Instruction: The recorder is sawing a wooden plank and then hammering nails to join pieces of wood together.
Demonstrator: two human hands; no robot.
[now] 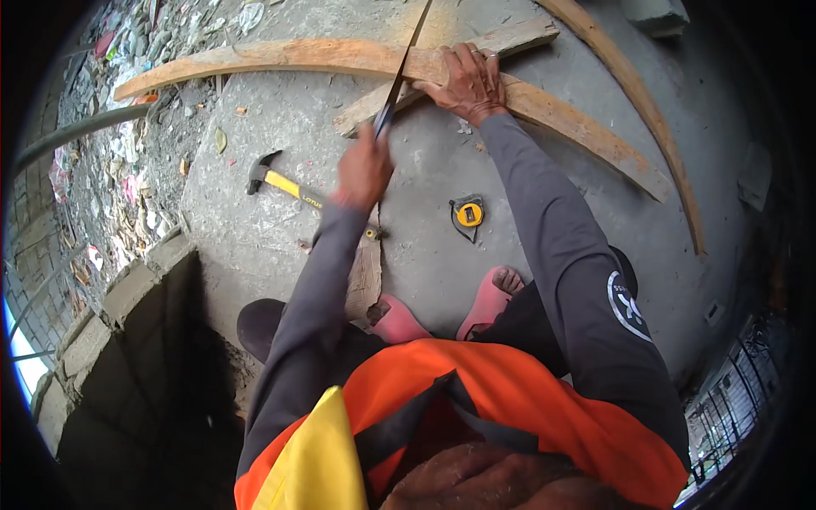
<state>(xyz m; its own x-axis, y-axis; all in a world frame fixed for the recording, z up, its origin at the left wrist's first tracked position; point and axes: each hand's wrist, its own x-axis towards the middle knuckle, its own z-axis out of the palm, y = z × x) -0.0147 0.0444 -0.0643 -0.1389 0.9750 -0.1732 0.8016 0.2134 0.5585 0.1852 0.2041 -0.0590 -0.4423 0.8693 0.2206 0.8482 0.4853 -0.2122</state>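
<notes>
At the top of the frame, a plank (340,53) is crossed by a saw (394,93), gripped in the left hand (364,167), and is held by the right hand (469,82). Left of centre, a hammer (282,181) is seen lying.

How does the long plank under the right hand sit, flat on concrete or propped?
Propped: the long plank crosses over a shorter board, with the right hand resting on it near the crossing.
</notes>
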